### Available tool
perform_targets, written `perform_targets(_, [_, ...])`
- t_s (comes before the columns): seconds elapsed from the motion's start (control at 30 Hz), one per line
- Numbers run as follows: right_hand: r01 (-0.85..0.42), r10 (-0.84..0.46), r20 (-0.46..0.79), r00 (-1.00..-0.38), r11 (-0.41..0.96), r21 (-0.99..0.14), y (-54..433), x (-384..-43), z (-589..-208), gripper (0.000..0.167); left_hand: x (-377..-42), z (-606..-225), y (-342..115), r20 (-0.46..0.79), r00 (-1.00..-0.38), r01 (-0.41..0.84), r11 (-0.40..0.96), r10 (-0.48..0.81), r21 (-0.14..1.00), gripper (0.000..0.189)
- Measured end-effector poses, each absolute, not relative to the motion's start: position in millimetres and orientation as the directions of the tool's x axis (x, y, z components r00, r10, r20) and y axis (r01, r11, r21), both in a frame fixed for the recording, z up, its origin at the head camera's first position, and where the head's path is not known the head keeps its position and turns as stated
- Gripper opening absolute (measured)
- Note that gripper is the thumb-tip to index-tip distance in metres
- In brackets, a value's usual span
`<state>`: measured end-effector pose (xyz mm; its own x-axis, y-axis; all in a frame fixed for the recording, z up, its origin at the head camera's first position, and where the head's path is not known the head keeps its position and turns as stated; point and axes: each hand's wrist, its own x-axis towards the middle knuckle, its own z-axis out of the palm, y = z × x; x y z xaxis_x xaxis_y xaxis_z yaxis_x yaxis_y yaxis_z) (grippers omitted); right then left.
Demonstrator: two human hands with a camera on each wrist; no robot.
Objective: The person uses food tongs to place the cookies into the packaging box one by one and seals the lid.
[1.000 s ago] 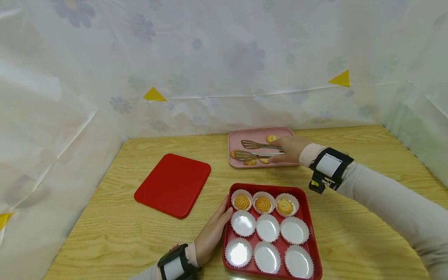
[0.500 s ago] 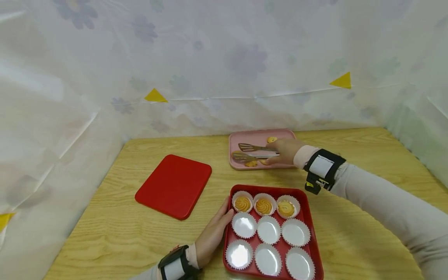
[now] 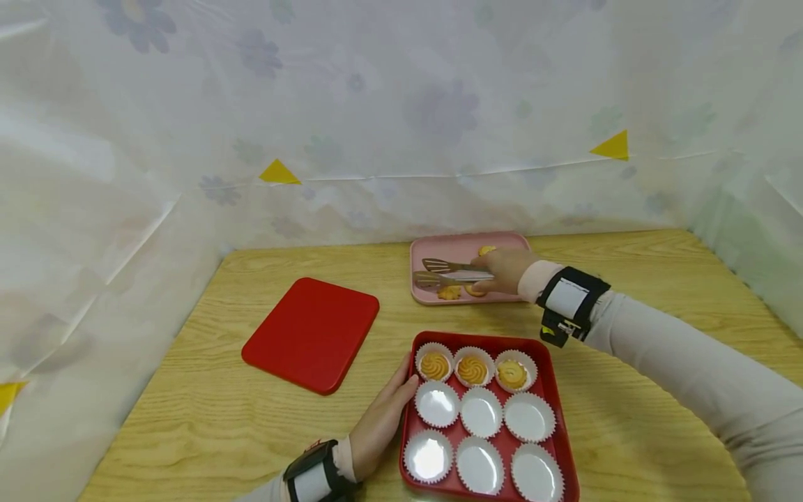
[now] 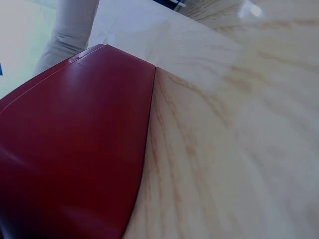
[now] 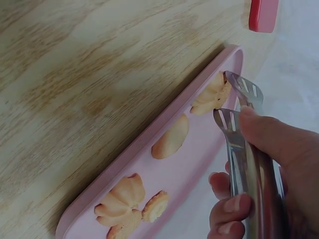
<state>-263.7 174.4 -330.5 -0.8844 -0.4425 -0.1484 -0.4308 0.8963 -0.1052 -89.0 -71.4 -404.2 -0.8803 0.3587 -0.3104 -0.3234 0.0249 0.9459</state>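
Note:
My right hand point(image 3: 505, 270) grips metal tongs point(image 5: 234, 132) with slotted, spatula-like ends over the pink tray point(image 3: 439, 244). The tong ends stand apart, right at a ridged cookie point(image 5: 209, 97) near the tray's far end in the right wrist view. Several more cookies point(image 5: 169, 137) lie along that tray. At the front, my left hand point(image 3: 379, 422) rests against the left wall of a red square box point(image 3: 561, 418), thumb at the rim. Inside are rows of white paper cups point(image 3: 481, 411); the three in the back row each hold a cookie point(image 3: 435, 365).
A flat red lid point(image 3: 311, 335) lies on the wooden table point(image 3: 188, 411) to the left. Behind the pink tray rises a pale floral sheet point(image 3: 376, 104), with more sheeting at both sides. Yellow triangles point(image 3: 279, 172) mark it.
My right hand has moved left over the pink tray, bringing the tongs toward its left end. The left hand and the red box stay in place.

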Motion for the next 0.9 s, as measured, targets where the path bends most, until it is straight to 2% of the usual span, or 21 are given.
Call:
perform_targets(0.4, [-0.447, -0.459, -0.1, -0.883, 0.887, -0.115, 173.7, -257.2, -330.5, 0.038, -89.5, -404.1, -71.7, -0.309, -0.883, -0.321, 0.025, 0.355, 0.947, 0.065])
perform_targets(0.67, [-0.44, -0.455, -0.095, -0.886, 0.887, -0.143, 178.0, -248.6, -325.1, 0.041, -89.1, -404.3, -71.6, -0.304, -0.885, -0.316, 0.025, 0.353, 0.949, 0.065])
perform_targets(0.9, [-0.487, -0.499, -0.022, -0.866, 0.854, -0.184, 188.1, -233.3, -319.2, 0.04, -89.8, -404.0, -71.7, -0.31, -0.88, -0.323, 0.025, 0.361, 0.946, 0.065])
